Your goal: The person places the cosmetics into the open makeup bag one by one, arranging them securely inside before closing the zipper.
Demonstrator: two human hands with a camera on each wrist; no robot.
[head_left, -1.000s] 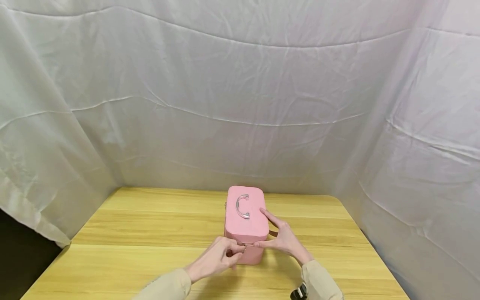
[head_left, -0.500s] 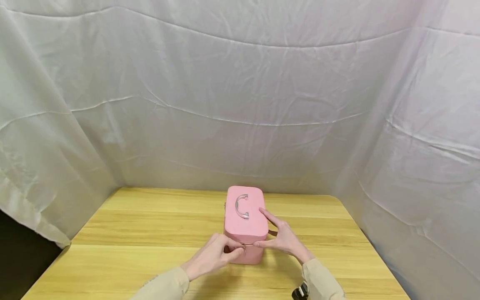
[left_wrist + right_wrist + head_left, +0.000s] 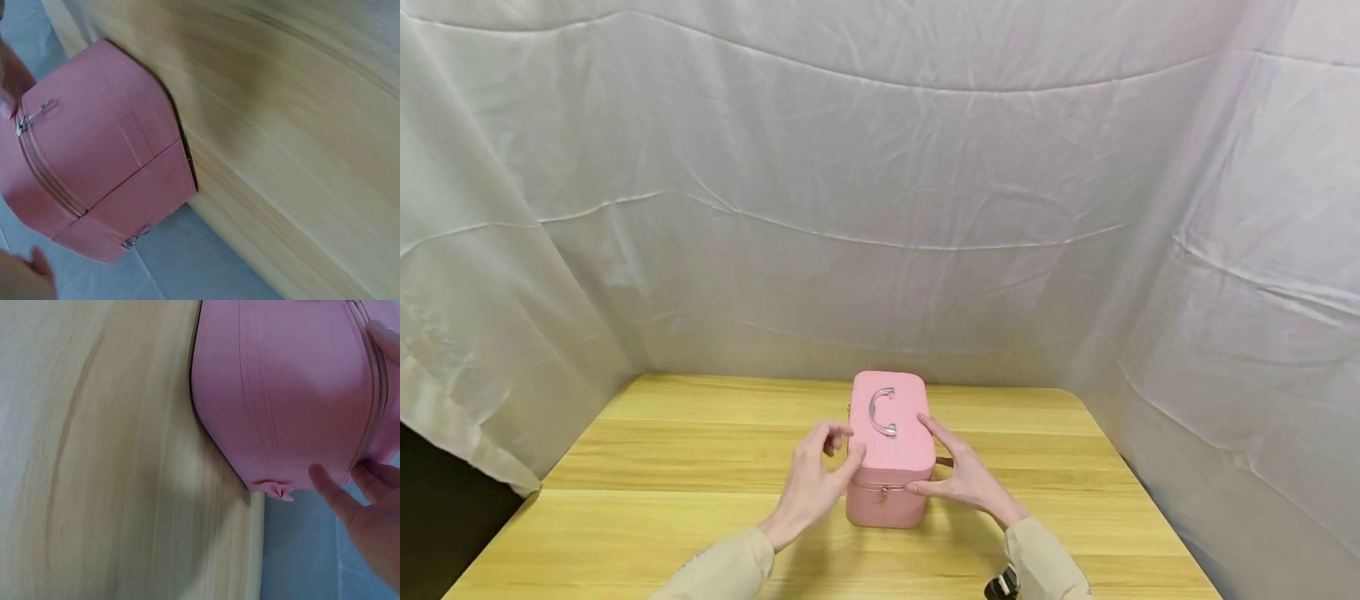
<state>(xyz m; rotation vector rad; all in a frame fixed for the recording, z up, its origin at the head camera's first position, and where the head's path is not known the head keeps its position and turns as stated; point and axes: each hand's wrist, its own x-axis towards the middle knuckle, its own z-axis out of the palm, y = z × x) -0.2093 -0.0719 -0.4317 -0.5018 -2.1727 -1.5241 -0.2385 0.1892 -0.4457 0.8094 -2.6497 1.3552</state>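
A pink cosmetic case point(image 3: 891, 454) with a silver handle point(image 3: 874, 412) on its lid stands upright on the table. My right hand point(image 3: 967, 477) holds its near right corner, thumb on the front by the seam and a finger along the lid's edge. In the right wrist view its fingers point(image 3: 337, 494) lie against the pink side. My left hand point(image 3: 816, 475) is raised at the lid's left edge, fingers loosely bent and holding nothing; whether the thumb touches the lid I cannot tell. One zipper pull point(image 3: 40, 112) hangs at the front; another pull point(image 3: 134, 239) shows on the left side.
The wooden table point(image 3: 700, 467) extends on both sides of the case. A pale cloth curtain point(image 3: 880, 208) hangs behind it and along both sides. A small pink bow-like tab point(image 3: 275, 489) sticks out from the case's lower side.
My left hand has let go of the front zipper pull and risen up and away to the lid's left edge, uncovering the pull. My right hand stays on the case.
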